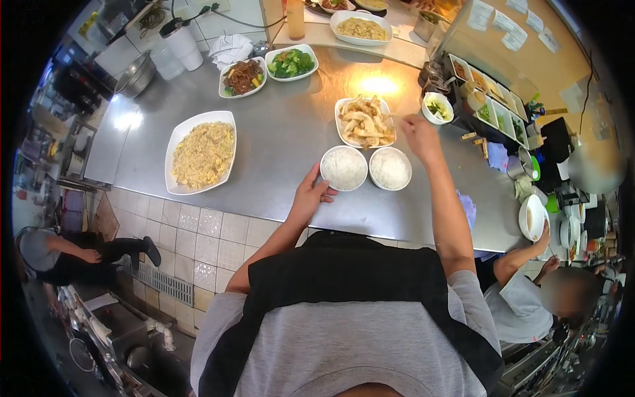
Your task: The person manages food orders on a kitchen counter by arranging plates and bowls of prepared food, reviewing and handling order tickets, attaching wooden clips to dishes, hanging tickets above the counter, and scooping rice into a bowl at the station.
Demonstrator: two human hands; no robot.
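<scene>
My left hand (313,196) curves around the left side of a white bowl of rice (343,168), with thumb and fingers against it. A second bowl of rice (390,168) stands right beside it. Just behind the two bowls is a white square dish of pale golden fried strips (365,123). At this dish's right edge my right hand (421,137) is closed with the fingers bent in. What it holds, if anything, is hidden. Close behind that hand sits a small white bowl with chopped greens (437,108).
On the steel counter (278,142) stand a large dish of fried rice (203,154), a meat dish (243,77) and a broccoli dish (291,63). Topping trays (493,99) line the right. At far right a co-worker (522,304) holds a white bowl (532,218). Another person (73,255) is at left.
</scene>
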